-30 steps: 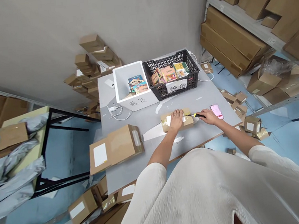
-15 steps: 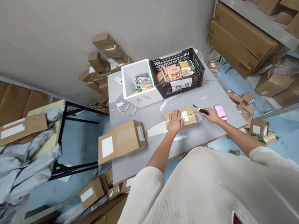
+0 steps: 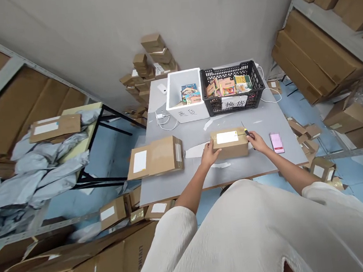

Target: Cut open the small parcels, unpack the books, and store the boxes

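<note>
A taped cardboard box (image 3: 233,150) with a white label on top lies at the front of the grey table (image 3: 193,128). My left hand (image 3: 209,154) grips its left end, thumb against the front side. At the opposite end, my right hand (image 3: 256,141) is closed on a black and yellow utility knife (image 3: 246,131), its blade out and pointing away from me. The fingers of that hand are close against the box; whether they press on it I cannot tell. A phone (image 3: 277,143) with a pink screen lies just right of my right hand.
Behind the box stand a white foam bin (image 3: 187,114) and a black crate (image 3: 211,106), both holding books. A larger carton (image 3: 157,155) overhangs the table's left edge. Grey parcels (image 3: 56,165) cover a side table; boxes (image 3: 322,167) lie on the floor at right.
My left hand has moved from the box's top to its left end. The box now shows a plain side and a larger label. My right hand, with the knife, has come against the right end.
</note>
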`<action>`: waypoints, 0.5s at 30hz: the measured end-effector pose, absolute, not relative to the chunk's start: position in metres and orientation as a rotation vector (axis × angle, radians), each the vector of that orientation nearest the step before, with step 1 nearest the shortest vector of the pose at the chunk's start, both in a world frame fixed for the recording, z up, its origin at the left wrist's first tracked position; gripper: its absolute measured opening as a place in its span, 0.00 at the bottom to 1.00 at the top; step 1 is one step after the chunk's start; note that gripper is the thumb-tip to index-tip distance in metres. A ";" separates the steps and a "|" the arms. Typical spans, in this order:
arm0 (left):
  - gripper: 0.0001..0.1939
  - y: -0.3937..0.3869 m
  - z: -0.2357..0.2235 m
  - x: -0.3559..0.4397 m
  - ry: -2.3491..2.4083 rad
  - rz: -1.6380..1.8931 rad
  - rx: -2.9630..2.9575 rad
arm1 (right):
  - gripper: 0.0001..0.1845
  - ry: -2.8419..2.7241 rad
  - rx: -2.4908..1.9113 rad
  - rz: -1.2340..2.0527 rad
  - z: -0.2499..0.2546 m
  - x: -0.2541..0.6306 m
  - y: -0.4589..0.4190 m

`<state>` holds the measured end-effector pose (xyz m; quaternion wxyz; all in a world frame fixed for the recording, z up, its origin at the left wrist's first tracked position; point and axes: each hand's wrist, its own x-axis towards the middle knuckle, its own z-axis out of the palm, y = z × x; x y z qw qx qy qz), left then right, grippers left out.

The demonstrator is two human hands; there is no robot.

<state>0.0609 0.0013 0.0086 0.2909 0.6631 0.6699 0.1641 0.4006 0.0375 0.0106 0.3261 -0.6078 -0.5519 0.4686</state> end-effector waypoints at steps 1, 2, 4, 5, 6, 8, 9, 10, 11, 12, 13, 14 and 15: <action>0.39 0.005 0.012 0.063 1.806 0.440 1.757 | 0.28 -1.429 -1.598 1.213 0.013 0.404 0.041; 0.38 0.008 0.015 0.065 1.821 0.436 1.746 | 0.29 -1.418 -1.609 1.206 0.015 0.407 0.043; 0.35 0.016 0.019 0.070 1.833 0.401 1.713 | 0.30 -1.421 -1.649 1.200 0.017 0.414 0.047; 0.34 0.019 0.020 0.072 1.832 0.378 1.682 | 0.30 -1.432 -1.672 1.190 0.016 0.417 0.047; 0.34 0.022 0.019 0.075 1.828 0.361 1.644 | 0.29 -1.443 -1.696 1.174 0.015 0.419 0.046; 0.35 0.025 0.016 0.079 1.817 0.361 1.566 | 0.28 -1.451 -1.740 1.137 0.010 0.424 0.042; 0.36 0.026 0.013 0.081 1.809 0.380 1.539 | 0.27 -1.443 -1.759 1.123 0.007 0.427 0.039; 0.36 0.025 0.009 0.083 1.798 0.403 1.523 | 0.26 -1.431 -1.778 1.116 0.004 0.429 0.036; 0.37 0.023 0.006 0.084 1.786 0.423 1.514 | 0.26 -1.419 -1.796 1.116 0.001 0.431 0.033; 0.38 0.021 0.002 0.085 1.774 0.437 1.506 | 0.25 -1.411 -1.816 1.122 -0.002 0.433 0.029; 0.41 0.017 -0.001 0.085 1.759 0.444 1.500 | 0.24 -1.406 -1.835 1.136 -0.005 0.435 0.026; 0.45 0.014 -0.004 0.085 1.730 0.447 1.500 | 0.23 -1.404 -1.853 1.155 -0.007 0.436 0.022; 0.51 0.010 -0.007 0.085 1.685 0.448 1.509 | 0.23 -1.407 -1.867 1.180 -0.009 0.437 0.019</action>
